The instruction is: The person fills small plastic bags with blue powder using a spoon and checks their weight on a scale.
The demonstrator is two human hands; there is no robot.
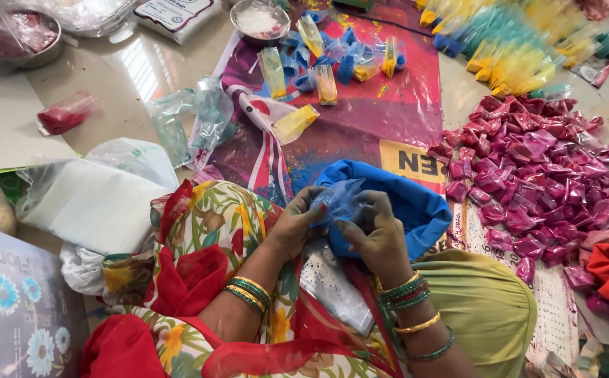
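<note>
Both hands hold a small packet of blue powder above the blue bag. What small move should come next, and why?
Probably twist the mouth shut: the left hand and right hand pinch the small blue powder packet, apparently filled, above the open blue bag.

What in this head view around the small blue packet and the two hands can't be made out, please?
- Small blue packet: its mouth is covered by the left hand and right hand fingers.
- Blue bag: its inside is hidden behind its rolled rim and the hands.
- Yellow and teal packets: blurred, so they cannot be counted.
- Red pan: cut off by the frame's left edge.
</note>
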